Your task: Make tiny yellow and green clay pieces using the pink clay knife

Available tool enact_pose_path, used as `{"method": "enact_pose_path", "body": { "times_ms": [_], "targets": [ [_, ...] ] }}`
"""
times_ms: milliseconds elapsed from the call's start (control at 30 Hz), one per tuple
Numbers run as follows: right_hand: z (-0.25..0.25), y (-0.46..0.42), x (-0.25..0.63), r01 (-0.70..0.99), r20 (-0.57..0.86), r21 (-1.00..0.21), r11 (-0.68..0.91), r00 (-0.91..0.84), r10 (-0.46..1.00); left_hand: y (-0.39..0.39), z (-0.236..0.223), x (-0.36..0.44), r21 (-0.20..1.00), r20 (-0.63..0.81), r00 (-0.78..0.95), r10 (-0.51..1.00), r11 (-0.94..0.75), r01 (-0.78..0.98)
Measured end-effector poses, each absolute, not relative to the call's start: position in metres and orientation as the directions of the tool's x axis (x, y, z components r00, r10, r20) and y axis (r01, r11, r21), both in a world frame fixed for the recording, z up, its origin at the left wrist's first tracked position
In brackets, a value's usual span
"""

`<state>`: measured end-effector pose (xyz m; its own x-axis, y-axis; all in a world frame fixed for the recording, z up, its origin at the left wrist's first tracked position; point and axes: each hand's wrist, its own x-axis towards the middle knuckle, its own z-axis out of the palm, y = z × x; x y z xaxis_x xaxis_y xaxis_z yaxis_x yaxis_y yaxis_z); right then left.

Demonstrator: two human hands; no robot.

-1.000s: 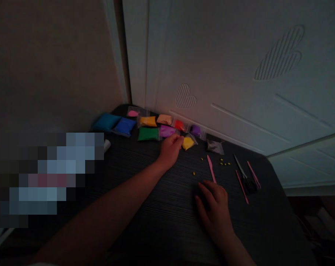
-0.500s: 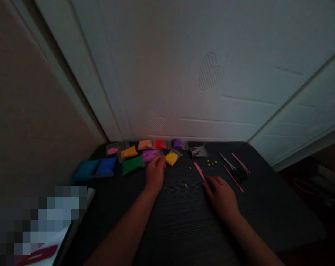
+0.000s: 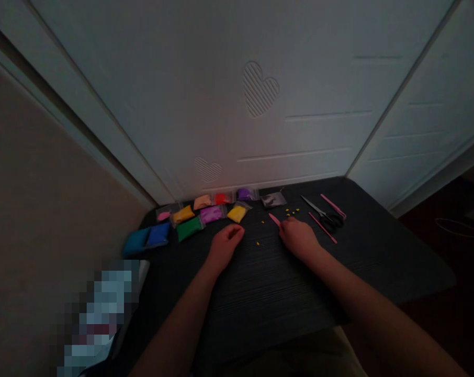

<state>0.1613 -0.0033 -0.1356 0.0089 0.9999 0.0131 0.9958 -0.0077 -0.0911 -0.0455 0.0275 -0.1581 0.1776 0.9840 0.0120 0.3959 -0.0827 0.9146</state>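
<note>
My right hand [image 3: 298, 236] is closed around the handle end of a pink modelling knife [image 3: 274, 219], whose blade points away to the upper left on the dark table. To the left, my left hand [image 3: 226, 245] rests with thumb and fingers pressed together; whatever may be between them is hidden. A small yellow bit [image 3: 258, 243] lies between the two hands, and another tiny yellow piece [image 3: 262, 222] lies near the knife's tip. Several yellow bits [image 3: 293, 212] are grouped just beyond my right hand. Past my left hand lies a bag of yellow clay [image 3: 237, 212].
Bags of coloured clay lie along the back left, among them green [image 3: 190, 229], purple [image 3: 245, 194] and blue [image 3: 158, 234]. Scissors [image 3: 319, 207], a pink stick tool [image 3: 322, 228] and pink tweezers [image 3: 333, 206] lie right. A white wall panel [image 3: 205, 104] stands behind the table [image 3: 252, 293].
My right hand has closed over the pink knife's handle, covering more of it. My left hand has drawn back from the clay bags toward me. The camera view has tilted and shifted.
</note>
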Motion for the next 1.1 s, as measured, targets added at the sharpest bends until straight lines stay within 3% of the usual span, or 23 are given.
{"method": "enact_pose_path", "body": {
  "times_ms": [100, 233, 433, 800, 1100],
  "targets": [
    [-0.14, -0.002, 0.164, 0.996, 0.013, -0.085, 0.01, -0.009, 1.0, 0.004, -0.154, -0.049, 0.863, 0.001, 0.242, 0.97, -0.123, 0.491],
    [-0.145, 0.001, 0.17, 0.993, 0.024, -0.104, 0.046, -0.044, 0.999, -0.024, -0.152, -0.048, 0.722, 0.038, 0.391, 0.92, -0.296, 0.626],
    [-0.147, -0.002, 0.181, 0.99, 0.037, -0.107, 0.089, -0.086, 0.996, -0.041, -0.159, -0.035, 0.614, 0.064, 0.305, 0.95, -0.279, 0.739],
    [-0.148, -0.005, 0.18, 0.993, 0.077, -0.088, 0.074, -0.068, 0.995, -0.039, -0.16, -0.03, 0.618, 0.087, 0.252, 0.964, -0.25, 0.745],
    [-0.147, -0.006, 0.181, 0.993, 0.103, -0.092, 0.068, -0.058, 0.993, 0.012, -0.122, -0.038, 0.723, 0.207, -0.049, 0.977, -0.119, 0.681]
  ]
}}
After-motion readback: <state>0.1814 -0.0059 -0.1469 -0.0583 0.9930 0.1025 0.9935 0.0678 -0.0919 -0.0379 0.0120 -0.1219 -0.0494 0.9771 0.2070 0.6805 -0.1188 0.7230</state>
